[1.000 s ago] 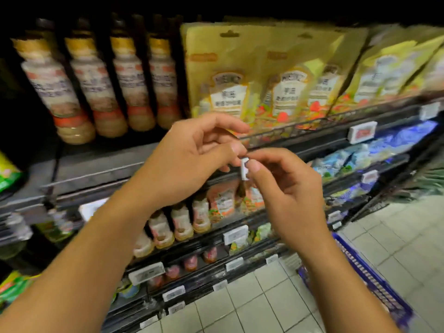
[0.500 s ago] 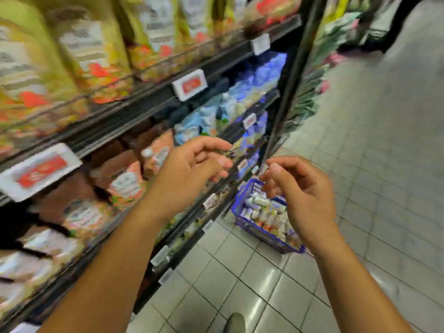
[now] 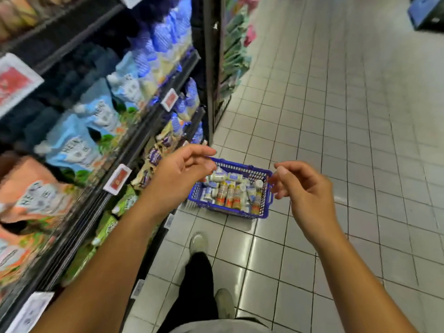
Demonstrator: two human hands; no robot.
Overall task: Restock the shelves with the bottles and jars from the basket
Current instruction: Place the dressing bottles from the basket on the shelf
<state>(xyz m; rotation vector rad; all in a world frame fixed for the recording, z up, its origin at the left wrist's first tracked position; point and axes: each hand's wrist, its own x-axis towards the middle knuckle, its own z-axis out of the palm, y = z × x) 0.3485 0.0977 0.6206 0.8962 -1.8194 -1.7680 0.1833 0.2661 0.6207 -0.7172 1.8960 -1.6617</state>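
- Judged well short of done; basket (image 3: pixel 241 166) on the floor (image 3: pixel 336 121) at 12 o'clock from the forward shoe (image 3: pixel 199 242), packed with bottles and jars (image 3: pixel 230 192) lying on their sides in a dense layer; nothing from it in either hand.
- Left to do, seemingly: reaching down, lifting pieces out, setting them on the shelves (image 3: pixel 144 131) at 9 o'clock; no telling which shelf takes them, with only pouches in sight there.
- Left hand (image 3: pixel 182 174) at 9 o'clock of the basket, fingers loosely curled, thumb and forefinger apart, pinching nothing; right hand (image 3: pixel 302 188) at 3 o'clock of it, likewise slack and empty; both apparently raised well above the basket, touching neither rim nor contents.
- Against a second ago: no more small white tag pinched between both hands at the shelf edge; hands drawn apart; gaze swung from the shelf front round and down to the floor; basket now near the middle instead of at the 5 o'clock corner.
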